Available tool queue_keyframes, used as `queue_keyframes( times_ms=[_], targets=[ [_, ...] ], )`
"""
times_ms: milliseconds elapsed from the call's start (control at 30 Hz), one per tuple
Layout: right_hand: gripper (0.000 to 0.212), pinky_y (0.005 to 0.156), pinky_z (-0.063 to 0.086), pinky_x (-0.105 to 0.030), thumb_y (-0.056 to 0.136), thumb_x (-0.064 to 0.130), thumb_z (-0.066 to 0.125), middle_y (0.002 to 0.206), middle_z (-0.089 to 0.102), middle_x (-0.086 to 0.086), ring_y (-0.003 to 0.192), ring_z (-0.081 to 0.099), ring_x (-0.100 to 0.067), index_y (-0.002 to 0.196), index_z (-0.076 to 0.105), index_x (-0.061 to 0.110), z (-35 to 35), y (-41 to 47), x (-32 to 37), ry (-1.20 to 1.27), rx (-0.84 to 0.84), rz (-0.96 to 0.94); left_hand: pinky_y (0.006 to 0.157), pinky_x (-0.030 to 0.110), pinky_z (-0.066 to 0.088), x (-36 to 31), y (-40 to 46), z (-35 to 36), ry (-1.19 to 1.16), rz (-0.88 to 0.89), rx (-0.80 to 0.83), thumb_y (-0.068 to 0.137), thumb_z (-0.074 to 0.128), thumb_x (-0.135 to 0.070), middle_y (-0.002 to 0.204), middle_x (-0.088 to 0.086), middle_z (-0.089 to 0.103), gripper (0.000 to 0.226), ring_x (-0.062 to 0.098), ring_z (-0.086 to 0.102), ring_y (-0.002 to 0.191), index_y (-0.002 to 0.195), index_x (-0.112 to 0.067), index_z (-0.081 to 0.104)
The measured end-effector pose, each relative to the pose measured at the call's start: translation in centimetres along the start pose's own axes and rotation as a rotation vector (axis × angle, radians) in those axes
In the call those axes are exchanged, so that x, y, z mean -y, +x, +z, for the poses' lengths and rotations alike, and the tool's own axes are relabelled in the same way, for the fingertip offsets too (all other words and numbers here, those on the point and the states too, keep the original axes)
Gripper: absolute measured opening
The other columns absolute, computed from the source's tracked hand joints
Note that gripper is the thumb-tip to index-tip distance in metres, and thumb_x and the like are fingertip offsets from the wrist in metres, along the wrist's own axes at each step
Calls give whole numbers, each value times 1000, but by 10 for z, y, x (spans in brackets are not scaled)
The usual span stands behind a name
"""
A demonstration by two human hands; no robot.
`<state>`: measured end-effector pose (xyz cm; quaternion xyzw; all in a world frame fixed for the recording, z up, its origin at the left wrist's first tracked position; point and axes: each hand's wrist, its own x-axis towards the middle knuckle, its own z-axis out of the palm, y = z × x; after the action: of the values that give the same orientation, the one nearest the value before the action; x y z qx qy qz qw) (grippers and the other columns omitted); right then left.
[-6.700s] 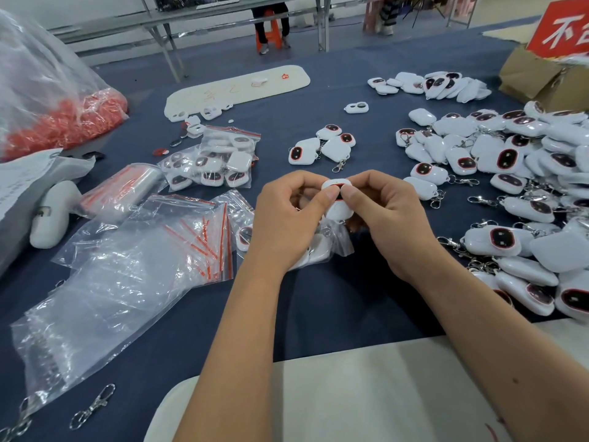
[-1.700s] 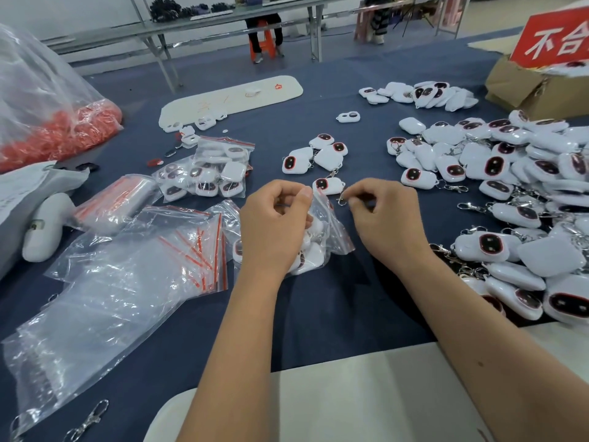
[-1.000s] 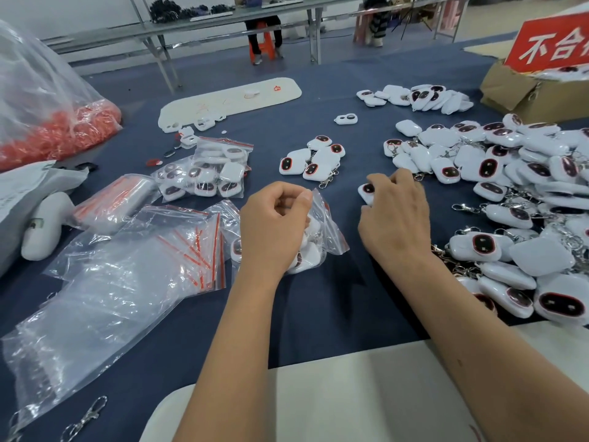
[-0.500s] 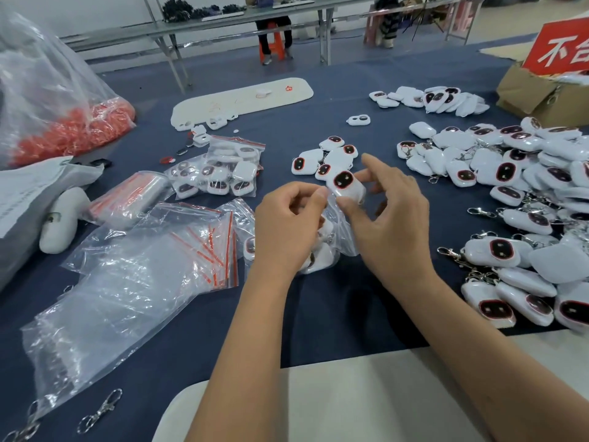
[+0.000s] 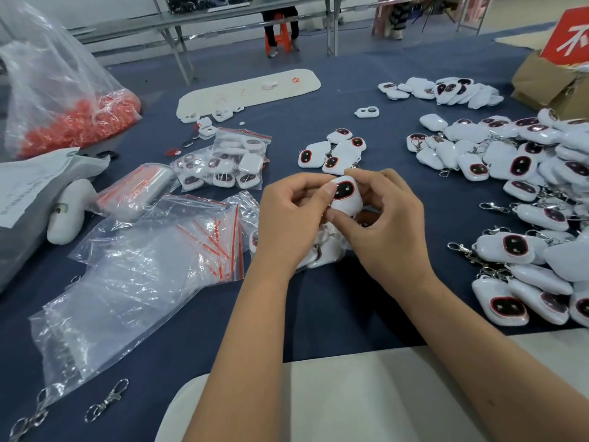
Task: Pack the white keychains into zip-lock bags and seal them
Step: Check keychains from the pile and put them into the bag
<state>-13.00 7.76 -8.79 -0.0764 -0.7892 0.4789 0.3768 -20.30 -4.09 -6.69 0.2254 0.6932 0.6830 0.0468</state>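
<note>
My right hand (image 5: 385, 224) pinches a white keychain (image 5: 345, 197) with a red-rimmed dark window, holding it at the mouth of a clear zip-lock bag (image 5: 322, 250). My left hand (image 5: 291, 218) grips the bag's top edge, thumb against the keychain. Several white keychains lie inside the bag, mostly hidden under my hands. A big pile of loose keychains (image 5: 522, 186) covers the right of the blue table. A small cluster of keychains (image 5: 334, 151) lies just beyond my hands.
Filled zip-lock bags (image 5: 229, 164) lie at centre left. A stack of empty zip-lock bags (image 5: 143, 266) spreads at the left. A large bag of red parts (image 5: 63, 103) stands far left. Loose metal clasps (image 5: 105, 403) lie near the front edge. A cardboard box (image 5: 554, 84) sits far right.
My right hand reached toward the pile, picked up a keychain and brought it back to the bag's mouth. My left hand kept hold of the bag.
</note>
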Motion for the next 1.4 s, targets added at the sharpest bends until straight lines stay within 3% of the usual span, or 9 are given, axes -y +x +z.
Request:
queue_keyframes(
  times_ms=[100,233,400,700,967,1400],
  targets=[
    [47,86,60,-34,80,10,89,110,71,2,103,71,-14,123,70,12,0,1,-1,70,26,31,72,30,58,2,1,0,43,2,-5,98,67,-8,90,2,79,12,12,72,81,100,-11,78],
    [38,79,59,-23,84,7,84,102,77,7,94,74,-12,119,72,16,-1,1,-2,179,105,78,77,39,59,6,2,2,132,19,-53,99,63,-10,91,1,76,12,14,71,81,98,-13,75],
    [30,83,60,-28,91,6,77,99,78,4,93,75,-13,118,73,18,-3,4,-7,244,127,120,86,38,60,5,2,1,162,75,-36,97,68,-15,94,-3,77,8,16,73,89,100,-14,76],
    [27,80,61,-29,90,4,77,95,79,3,88,76,-15,114,76,17,-1,4,-9,267,154,143,84,37,59,7,2,1,208,113,-48,97,66,-10,89,-6,75,10,12,70,84,98,-16,74],
    [15,64,53,-17,104,11,63,87,79,3,76,70,-6,102,78,13,-4,7,-8,293,73,235,83,28,55,4,2,0,248,117,15,98,67,-8,92,-5,75,12,6,66,81,104,-10,76],
    [15,63,52,-13,104,10,61,89,79,3,78,71,-5,102,76,11,-5,8,-8,256,95,243,85,34,57,3,1,1,248,111,18,98,68,-10,94,-6,77,11,9,69,85,103,-13,77]
  ],
)
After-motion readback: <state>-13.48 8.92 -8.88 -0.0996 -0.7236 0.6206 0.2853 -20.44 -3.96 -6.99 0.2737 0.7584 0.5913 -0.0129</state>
